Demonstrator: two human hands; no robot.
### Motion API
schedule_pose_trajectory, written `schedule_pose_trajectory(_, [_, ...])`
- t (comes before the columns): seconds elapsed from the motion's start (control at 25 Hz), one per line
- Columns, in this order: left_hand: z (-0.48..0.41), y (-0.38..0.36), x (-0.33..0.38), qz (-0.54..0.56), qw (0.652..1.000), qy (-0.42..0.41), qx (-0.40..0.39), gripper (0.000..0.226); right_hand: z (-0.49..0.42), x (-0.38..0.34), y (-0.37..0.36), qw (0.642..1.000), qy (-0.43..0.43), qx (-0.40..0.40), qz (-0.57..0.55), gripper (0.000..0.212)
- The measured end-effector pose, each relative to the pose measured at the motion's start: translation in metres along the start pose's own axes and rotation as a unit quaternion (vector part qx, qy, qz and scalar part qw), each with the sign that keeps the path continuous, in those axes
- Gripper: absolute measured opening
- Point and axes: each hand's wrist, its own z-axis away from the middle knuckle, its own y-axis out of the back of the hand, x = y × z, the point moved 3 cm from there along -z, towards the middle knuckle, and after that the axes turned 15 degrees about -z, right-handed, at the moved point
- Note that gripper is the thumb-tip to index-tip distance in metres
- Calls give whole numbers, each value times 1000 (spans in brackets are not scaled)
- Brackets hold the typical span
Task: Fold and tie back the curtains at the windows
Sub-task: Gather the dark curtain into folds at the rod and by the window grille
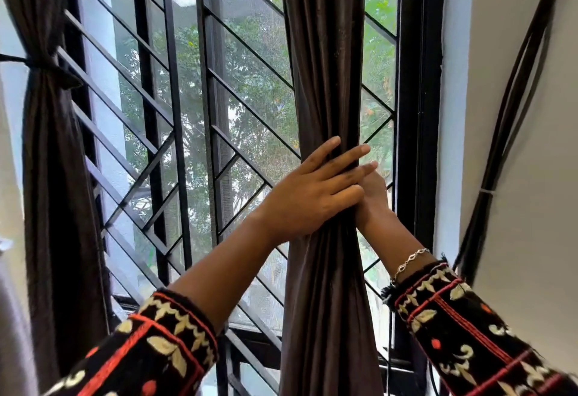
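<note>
Gathering step: beside the window frame (417,114), the left hand (316,197) is pressing spread fingers on the curtain (325,67). The right hand (375,194) is reaching behind it, perhaps gripping; I cannot tell. Next calls for a tie.

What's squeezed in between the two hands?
The gathered dark brown curtain. In the head view, the left hand lies flat across its front and the right hand is against its right side.

Curtain (325,67) looks dark brown; sleeves (162,342) black with cream leaves and red lines; grille (174,83) black
</note>
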Motion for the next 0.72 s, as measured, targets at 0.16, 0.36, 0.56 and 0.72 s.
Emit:
schedule_pose_trajectory(0.16, [7,-10,-10,-7,1000,-16,-15,14,4,7,4,991,73,-28,112,23])
schedule_pose_trajectory(0.36, [31,-18,-23,27,989,124,-77,26,7,24,22,993,111,48,-15,18])
schedule_pose_trajectory(0.56, [28,-18,-22,94,973,179,-115,27,25,19,30,903,-33,15,-427,17])
schedule_pose_trajectory(0.72, [25,-17,-25,161,944,254,-136,23,37,11,22,843,-98,-49,-527,17])
